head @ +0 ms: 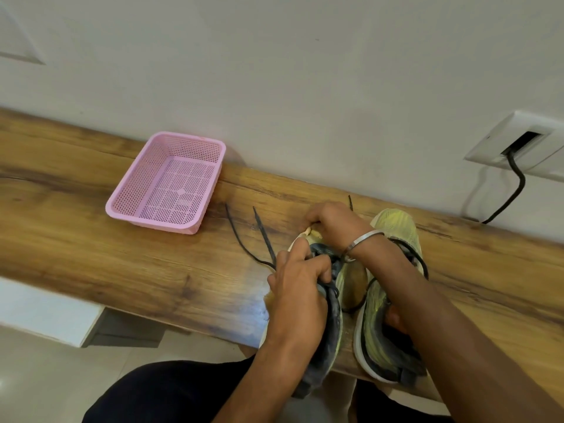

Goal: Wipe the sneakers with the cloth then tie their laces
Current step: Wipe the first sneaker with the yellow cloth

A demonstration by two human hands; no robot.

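Two yellow-green sneakers with dark trim stand side by side on the wooden shelf [91, 239], toes toward the wall. My left hand [300, 282] grips the left sneaker [331, 325] over its laced top. My right hand [331, 222] reaches across to that sneaker's toe, its fingers curled round a small yellowish cloth [314, 232] pressed to the toe. The right sneaker [393, 233] lies under my right forearm. Loose black laces [262, 233] trail left over the wood.
An empty pink plastic basket [213, 148] sits on the shelf to the left, against the white wall. A wall socket with a black cable [515, 178] is at the right. My dark-clothed knees are below the shelf edge.
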